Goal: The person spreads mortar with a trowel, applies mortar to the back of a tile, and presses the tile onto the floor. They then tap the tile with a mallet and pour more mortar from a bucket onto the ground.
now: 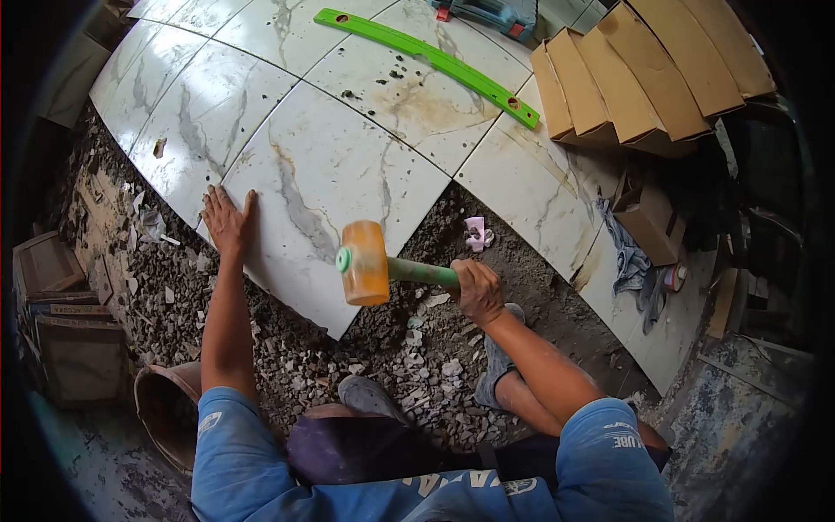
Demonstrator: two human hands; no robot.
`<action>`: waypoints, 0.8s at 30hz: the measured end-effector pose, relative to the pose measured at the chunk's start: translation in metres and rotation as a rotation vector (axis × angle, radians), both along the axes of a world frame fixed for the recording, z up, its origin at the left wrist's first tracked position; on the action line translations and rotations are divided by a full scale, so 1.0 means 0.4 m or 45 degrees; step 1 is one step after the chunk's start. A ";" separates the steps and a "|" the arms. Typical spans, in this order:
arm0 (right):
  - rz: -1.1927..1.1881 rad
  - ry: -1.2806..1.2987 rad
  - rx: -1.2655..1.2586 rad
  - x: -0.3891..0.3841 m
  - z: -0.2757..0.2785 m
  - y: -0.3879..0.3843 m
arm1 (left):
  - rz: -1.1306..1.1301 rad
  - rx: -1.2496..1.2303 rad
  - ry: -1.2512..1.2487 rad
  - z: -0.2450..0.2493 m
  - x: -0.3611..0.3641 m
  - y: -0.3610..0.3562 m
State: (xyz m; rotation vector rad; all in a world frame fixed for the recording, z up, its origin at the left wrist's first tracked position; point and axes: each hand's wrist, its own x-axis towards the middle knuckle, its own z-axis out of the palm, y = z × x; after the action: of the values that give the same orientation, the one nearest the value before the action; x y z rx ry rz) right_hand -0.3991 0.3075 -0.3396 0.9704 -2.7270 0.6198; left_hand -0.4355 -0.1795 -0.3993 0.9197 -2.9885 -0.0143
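My right hand [479, 291] is wrapped round the green handle of a rubber mallet [365, 263]. The mallet's orange head overlaps the lower right part of a white marbled floor tile [304, 204] in this view. Flat on that tile's left edge, near the joint with its neighbour, lies my left hand [230, 221], fingers spread and holding nothing. The tile's near corner juts out over loose grey rubble [417, 374]. Dark mortar bed [452, 226] shows beside its right edge.
A green spirit level [426, 59] lies across the far tiles. Cardboard boxes [644, 74] lean together at the upper right, near a blue-grey rag [624, 252]. A bucket [167, 404] stands at my lower left. Behind the level is a blue toolcase [491, 16].
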 end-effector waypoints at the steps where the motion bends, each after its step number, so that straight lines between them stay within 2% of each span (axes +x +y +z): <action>1: 0.013 -0.025 0.053 0.001 -0.014 0.022 | -0.002 0.001 0.001 0.000 0.002 0.000; 2: 0.006 -0.024 0.054 0.006 -0.048 0.039 | -0.002 0.007 0.005 0.002 0.004 0.001; 4: -0.236 -0.205 0.385 -0.011 -0.076 0.051 | -0.012 0.015 0.027 0.001 -0.001 0.001; 6: -0.252 -0.146 0.306 -0.018 -0.066 0.039 | 0.007 0.000 -0.011 -0.006 -0.001 -0.007; 9: -0.185 -0.096 0.006 0.008 0.027 0.005 | -0.010 0.005 0.006 -0.004 0.006 -0.005; 10: -0.194 -0.091 0.001 0.016 0.041 0.008 | -0.012 0.014 0.018 -0.006 0.003 -0.006; 14: -0.082 -0.202 -0.208 0.043 0.068 0.060 | -0.001 -0.024 -0.035 -0.015 -0.012 -0.005; 16: -0.169 -0.545 -0.099 0.057 0.067 0.081 | -0.157 -0.031 -0.056 -0.019 -0.050 0.008; 17: -0.104 -0.547 -0.110 0.062 0.065 0.070 | -0.307 0.039 0.027 -0.045 -0.081 0.008; 18: -0.235 -0.767 -0.077 0.073 0.065 0.054 | -0.453 0.104 0.103 -0.060 -0.110 0.011; 19: -0.373 -0.981 -0.026 0.075 0.065 0.036 | -0.491 0.115 0.112 -0.037 -0.139 0.045; 20: -0.320 -0.983 -0.018 0.078 0.061 0.004 | -0.466 0.150 0.147 -0.011 -0.168 0.079; 22: -0.523 -0.910 -0.324 0.087 0.060 -0.085 | -0.410 0.105 0.194 -0.014 -0.212 0.102; 23: -0.555 -1.052 -0.409 0.071 0.084 -0.129 | -0.371 0.088 0.188 -0.009 -0.219 0.108; 24: -0.586 -1.197 -0.682 0.070 0.040 -0.166 | -0.339 0.072 0.180 -0.004 -0.225 0.111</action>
State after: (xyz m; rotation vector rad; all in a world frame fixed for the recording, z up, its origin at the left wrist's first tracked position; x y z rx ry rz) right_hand -0.3711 0.2410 -0.3235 -0.1556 -2.9810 1.9248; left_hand -0.5255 -0.1349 -0.4010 0.4939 -2.9651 -0.1606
